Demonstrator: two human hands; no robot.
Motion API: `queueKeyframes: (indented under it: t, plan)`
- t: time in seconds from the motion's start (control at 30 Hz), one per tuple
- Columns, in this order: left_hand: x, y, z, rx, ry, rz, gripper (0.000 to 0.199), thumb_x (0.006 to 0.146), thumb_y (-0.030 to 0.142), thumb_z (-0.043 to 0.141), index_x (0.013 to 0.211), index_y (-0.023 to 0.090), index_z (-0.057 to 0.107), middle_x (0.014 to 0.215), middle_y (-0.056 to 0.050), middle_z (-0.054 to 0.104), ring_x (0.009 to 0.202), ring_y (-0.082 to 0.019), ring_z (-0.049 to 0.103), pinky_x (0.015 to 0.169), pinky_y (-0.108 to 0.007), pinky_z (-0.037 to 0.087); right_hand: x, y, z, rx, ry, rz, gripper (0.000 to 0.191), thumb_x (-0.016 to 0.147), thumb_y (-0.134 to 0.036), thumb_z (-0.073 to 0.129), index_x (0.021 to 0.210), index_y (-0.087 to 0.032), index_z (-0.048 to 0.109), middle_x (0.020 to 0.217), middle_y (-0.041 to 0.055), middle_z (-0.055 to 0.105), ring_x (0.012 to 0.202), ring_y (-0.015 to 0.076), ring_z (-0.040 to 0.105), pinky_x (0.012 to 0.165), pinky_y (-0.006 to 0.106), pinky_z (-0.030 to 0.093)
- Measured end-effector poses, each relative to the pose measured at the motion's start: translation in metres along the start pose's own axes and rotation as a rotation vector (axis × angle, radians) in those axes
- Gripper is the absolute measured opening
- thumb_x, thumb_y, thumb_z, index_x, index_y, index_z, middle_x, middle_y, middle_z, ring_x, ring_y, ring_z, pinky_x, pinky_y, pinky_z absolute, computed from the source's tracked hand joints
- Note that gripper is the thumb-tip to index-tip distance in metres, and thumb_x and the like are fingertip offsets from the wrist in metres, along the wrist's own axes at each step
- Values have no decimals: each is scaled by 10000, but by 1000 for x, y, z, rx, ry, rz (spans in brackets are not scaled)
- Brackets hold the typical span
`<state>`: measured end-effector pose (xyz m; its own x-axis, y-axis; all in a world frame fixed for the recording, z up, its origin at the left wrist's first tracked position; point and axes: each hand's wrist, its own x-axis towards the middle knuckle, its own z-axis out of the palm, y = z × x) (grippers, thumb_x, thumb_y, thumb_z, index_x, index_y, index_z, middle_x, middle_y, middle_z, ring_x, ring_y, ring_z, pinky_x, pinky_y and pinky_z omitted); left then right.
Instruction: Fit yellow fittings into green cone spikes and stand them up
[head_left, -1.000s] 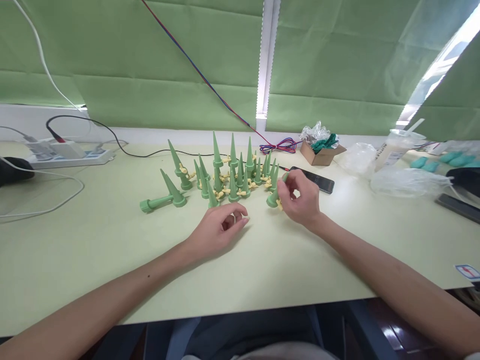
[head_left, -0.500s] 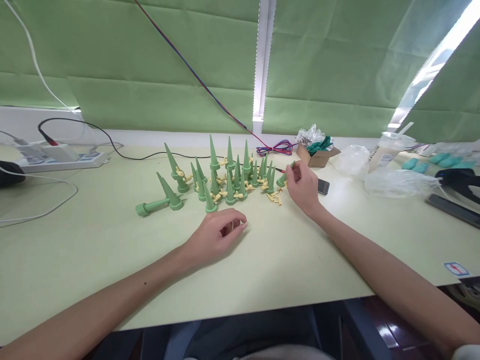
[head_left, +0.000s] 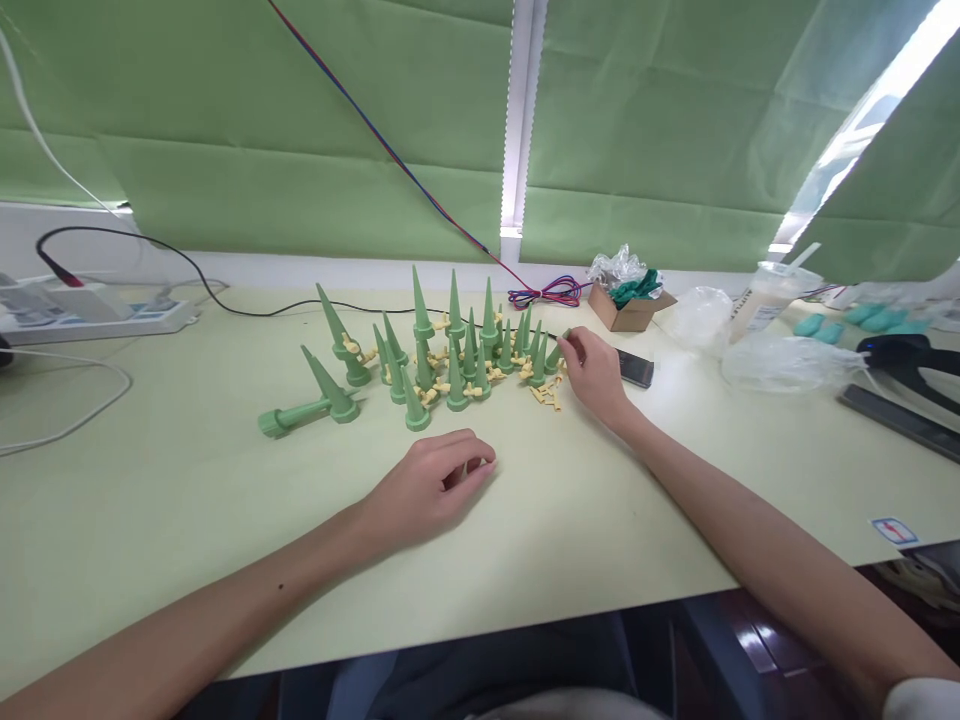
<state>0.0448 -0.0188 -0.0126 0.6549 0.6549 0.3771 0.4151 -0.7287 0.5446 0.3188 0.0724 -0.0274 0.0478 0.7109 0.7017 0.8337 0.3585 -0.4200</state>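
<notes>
My right hand (head_left: 595,372) is closed at the right end of a group of green plant-watering spikes (head_left: 455,385). Its thumb and fingertips grip the top of one green watering spike (head_left: 553,360) that stands on the table. Many spikes in the group point upward and carry small yellow valves. Loose yellow valves (head_left: 547,398) lie just left of this hand. My left hand (head_left: 427,480) rests on the table in front of the group, fingers curled and thumb tip against the fingertips, with nothing visible in it. At the left, a green spike (head_left: 296,415) lies on its side.
A black phone (head_left: 636,370) lies behind my right hand. Farther back are a small cardboard box (head_left: 626,312) and red-blue coiled wire (head_left: 551,292). A plastic cup (head_left: 761,305) and plastic bags (head_left: 787,362) stand at the right. A power strip (head_left: 112,322) sits at the far left.
The spike at my right hand was tilted and now stands more upright, nearer the group. My right hand shifted slightly left with it. My left hand stays nearly still; the view moved a little.
</notes>
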Motion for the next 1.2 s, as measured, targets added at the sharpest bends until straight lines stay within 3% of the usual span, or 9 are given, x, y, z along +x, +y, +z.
queueKeyframes:
  t: [0.5,0.87,1.03,1.2]
  plan:
    - [-3,-2,3,51,-58,166,198,968,162,454,896,159,639,759,-30,609,647,-109,549,575,-225,384,1,9,8,-15,-73,11,113,903,-265,528,811,-206,499,775,32,573,689,179,505,661,292,370]
    - [-1,-1,7,-11,-82,124,178,960,155,475,893,160,639,769,-32,623,667,-113,557,588,-226,388,3,12,1,33,-118,-15,88,905,-258,547,862,-186,573,802,45,614,704,177,548,670,295,422]
    - [-2,-2,7,-10,-85,117,173,955,145,478,882,160,634,760,-24,613,650,-105,542,584,-226,385,0,16,1,54,-146,12,163,916,-292,541,971,-170,633,839,55,669,718,179,592,670,296,438]
    - [-4,-4,6,20,-86,140,180,962,147,465,884,162,627,747,-25,610,648,-106,551,568,-227,378,-2,13,-1,25,-146,39,183,910,-319,544,957,-167,636,838,55,678,686,176,590,698,311,440]
